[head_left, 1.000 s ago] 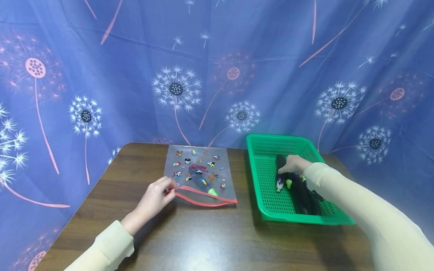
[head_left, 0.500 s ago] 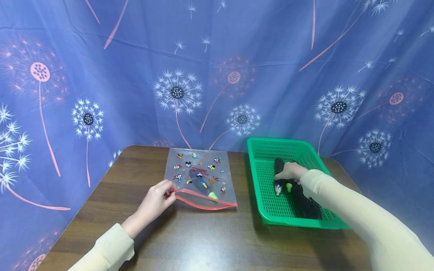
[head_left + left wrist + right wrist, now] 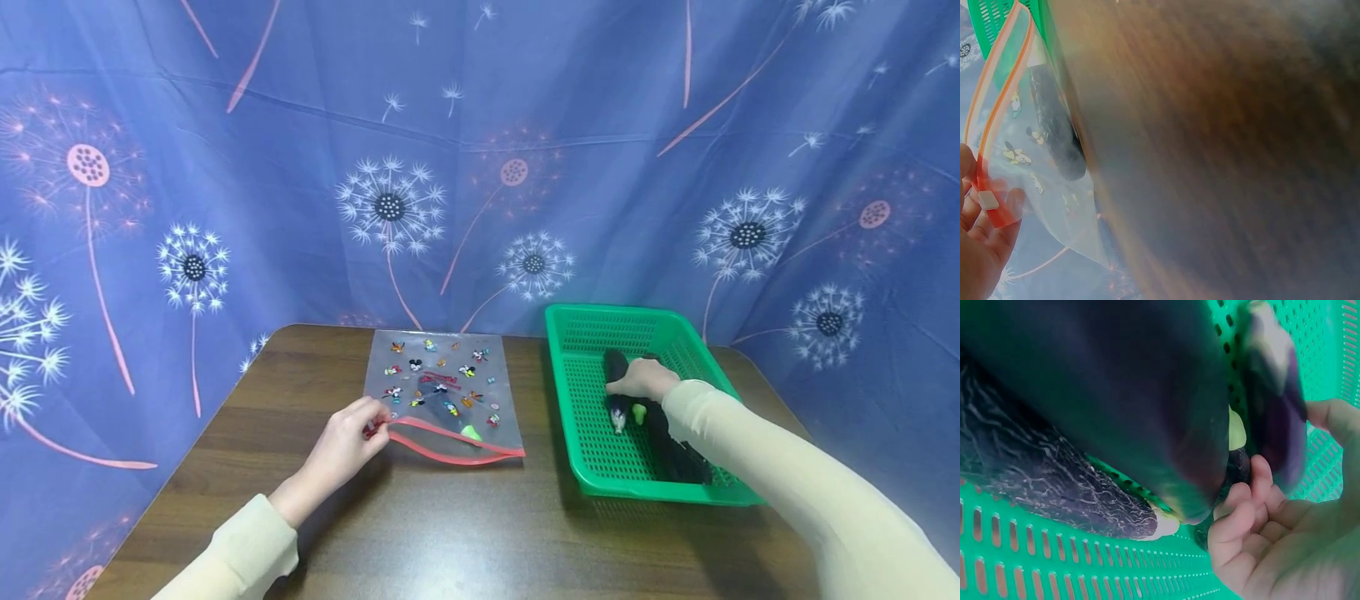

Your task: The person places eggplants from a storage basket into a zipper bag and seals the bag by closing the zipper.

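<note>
My left hand [image 3: 351,433] pinches the left end of the red-edged zip bag's [image 3: 510,392] mouth, which gapes. The clear bag, printed with cartoon figures, lies on the table. Inside it, the left wrist view shows a dark, long vegetable [image 3: 1057,125] with a pale end; its kind is unclear. My right hand [image 3: 645,379] is down in the green basket [image 3: 581,392], gripping a slim purple eggplant [image 3: 1275,406] between thumb and fingers. Beside that hand lie a large dark eggplant [image 3: 1116,394] and a wrinkled, dark vegetable [image 3: 1054,469] with a pale tip.
The brown wooden table [image 3: 450,533] carries the bag at centre and the basket to its right. A blue curtain [image 3: 480,108] with dandelion prints hangs behind the table's far edge. A light green stem end [image 3: 639,414] shows in the basket.
My right hand has shifted slightly left and down in the basket onto the slim eggplant. The left hand keeps its pinch on the bag, and the bag stays in place.
</note>
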A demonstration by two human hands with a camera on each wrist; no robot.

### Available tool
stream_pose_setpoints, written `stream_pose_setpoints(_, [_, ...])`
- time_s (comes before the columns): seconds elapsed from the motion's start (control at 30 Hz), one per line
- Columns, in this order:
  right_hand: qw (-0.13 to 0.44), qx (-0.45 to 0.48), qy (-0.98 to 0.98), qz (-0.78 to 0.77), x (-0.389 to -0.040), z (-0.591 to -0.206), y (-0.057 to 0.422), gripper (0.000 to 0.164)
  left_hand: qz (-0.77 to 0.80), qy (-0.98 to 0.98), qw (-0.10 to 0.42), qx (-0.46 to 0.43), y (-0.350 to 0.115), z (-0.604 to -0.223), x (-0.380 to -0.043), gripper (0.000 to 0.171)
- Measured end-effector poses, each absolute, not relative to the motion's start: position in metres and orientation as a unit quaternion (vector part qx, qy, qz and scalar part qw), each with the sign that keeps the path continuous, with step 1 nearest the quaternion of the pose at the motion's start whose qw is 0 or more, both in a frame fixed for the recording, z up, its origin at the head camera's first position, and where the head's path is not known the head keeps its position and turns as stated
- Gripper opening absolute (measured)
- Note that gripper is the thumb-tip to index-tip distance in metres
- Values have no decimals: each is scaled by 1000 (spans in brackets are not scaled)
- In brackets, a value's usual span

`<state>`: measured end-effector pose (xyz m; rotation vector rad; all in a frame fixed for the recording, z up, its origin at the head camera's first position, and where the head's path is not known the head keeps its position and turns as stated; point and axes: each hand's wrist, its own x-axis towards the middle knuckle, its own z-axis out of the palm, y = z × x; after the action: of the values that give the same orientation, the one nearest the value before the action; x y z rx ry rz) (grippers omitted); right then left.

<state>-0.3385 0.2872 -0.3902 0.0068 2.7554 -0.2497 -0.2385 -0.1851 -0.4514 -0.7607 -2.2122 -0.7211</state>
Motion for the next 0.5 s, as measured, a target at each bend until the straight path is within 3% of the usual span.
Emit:
stream_pose_setpoints(0.17, [189, 15, 977, -97, -336, -390, 284, 42, -278, -848, 343, -293, -184, -451, -239, 23])
stream_pose_setpoints(0.37, [174, 16, 983, -62, -335, -393, 279, 54, -284, -849, 337, -293, -183, -451, -239, 24])
stream_pose_setpoints(0.5, [174, 18, 983, -62, -334, -394, 280, 45, -284, -850, 335, -291, -182, -450, -239, 24])
